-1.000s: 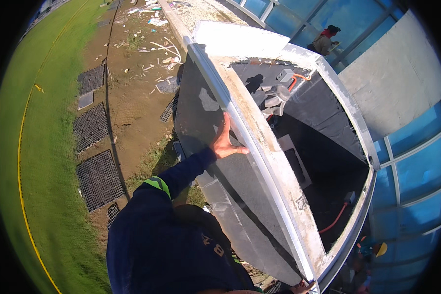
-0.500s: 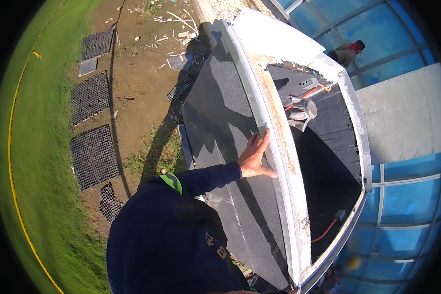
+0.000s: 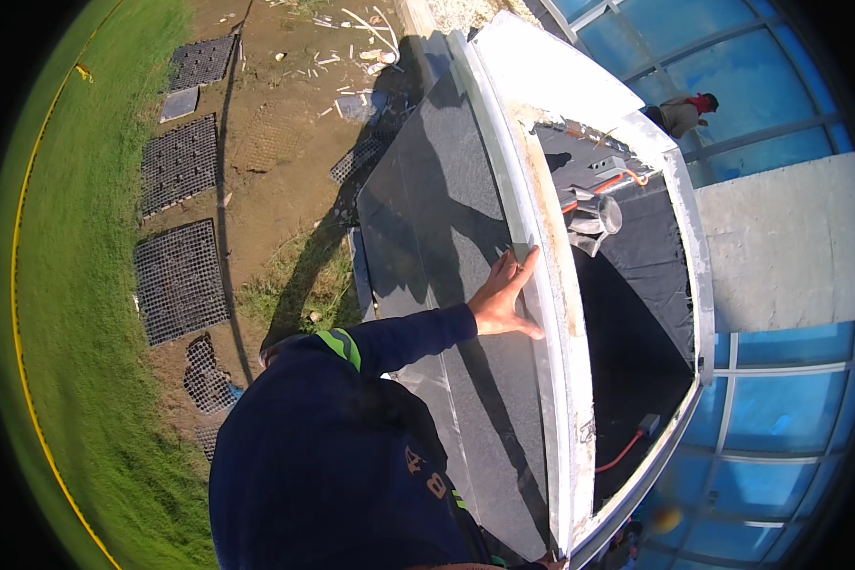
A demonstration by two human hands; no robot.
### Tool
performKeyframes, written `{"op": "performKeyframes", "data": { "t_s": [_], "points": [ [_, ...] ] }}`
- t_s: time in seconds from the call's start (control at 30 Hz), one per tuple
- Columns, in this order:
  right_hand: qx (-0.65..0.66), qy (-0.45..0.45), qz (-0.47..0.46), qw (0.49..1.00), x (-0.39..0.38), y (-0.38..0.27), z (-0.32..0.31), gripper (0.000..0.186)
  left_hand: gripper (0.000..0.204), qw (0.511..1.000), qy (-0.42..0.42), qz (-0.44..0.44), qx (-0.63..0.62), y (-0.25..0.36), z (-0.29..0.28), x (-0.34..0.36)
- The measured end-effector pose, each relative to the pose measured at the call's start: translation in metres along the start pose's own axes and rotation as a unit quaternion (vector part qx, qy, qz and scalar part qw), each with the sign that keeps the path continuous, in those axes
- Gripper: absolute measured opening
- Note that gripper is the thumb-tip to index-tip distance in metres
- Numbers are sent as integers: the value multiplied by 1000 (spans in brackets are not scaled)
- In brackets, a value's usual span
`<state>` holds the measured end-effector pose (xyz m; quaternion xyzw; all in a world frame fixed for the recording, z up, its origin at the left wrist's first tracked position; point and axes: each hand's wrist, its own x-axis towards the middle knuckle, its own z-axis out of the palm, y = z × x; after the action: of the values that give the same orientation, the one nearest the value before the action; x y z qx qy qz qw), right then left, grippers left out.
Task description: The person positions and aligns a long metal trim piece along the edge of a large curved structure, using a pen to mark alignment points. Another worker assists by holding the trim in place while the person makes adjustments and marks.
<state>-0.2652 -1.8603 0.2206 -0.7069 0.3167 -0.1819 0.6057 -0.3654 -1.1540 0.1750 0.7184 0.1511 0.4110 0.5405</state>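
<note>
My left hand (image 3: 508, 296) lies with fingers spread on the outer edge of a long white strip (image 3: 567, 347) along a box-like frame, beside a dark grey stone-look panel (image 3: 418, 199) on which shadows fall. The frame's open inside has a black lining (image 3: 641, 313), a grey metal fitting (image 3: 594, 223), orange conduit (image 3: 617, 454) and small grey boxes. A white sheet (image 3: 546, 71) covers the frame's far end. My right hand (image 3: 547, 562) is only a sliver at the lower edge by the strip's near end; its fingers are hidden.
Grass with a yellow line lies left, beside dirt with black plastic grids (image 3: 180, 280), debris and weeds. To the right are blue glass panes (image 3: 784, 418), a pale board (image 3: 779, 237), a co-worker (image 3: 684, 114) in red headwear and a blurred yellow helmet low down.
The view has turned, so the frame appears more upright and further right. My left hand stays spread on the strip, shifted with it. The co-worker is bent further forward.
</note>
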Motion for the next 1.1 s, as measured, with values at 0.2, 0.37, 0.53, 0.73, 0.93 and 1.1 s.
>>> {"op": "performKeyframes", "data": {
  "t_s": [0.2, 0.37, 0.53, 0.73, 0.93, 1.1],
  "points": [
    [-6, 0, 0, 1000, 2, 0, -4, 66, 155, 1000, 12, 19, -6, -6, 4, 0],
    [-10, 0, 4, 1000, 1, 0, -7, 66, 155, 999, 18, 43, -8, -8, 2, 1],
    [-21, 0, 3, 1000, 1, -3, -8, 66, 156, 999, 6, 32, -16, -6, 0, 2],
    [-22, 1, -2, 1000, 4, -5, -8, 66, 158, 1000, 4, 27, 3, -6, 0, 1],
    [-20, 4, -1, 1000, 7, -7, -8, 67, 162, 999, 14, 36, 13, -10, 3, 0],
    [-19, 4, -1, 1000, 7, -5, -10, 67, 163, 999, 10, 32, 7, -12, 4, 0]
  ]
}}
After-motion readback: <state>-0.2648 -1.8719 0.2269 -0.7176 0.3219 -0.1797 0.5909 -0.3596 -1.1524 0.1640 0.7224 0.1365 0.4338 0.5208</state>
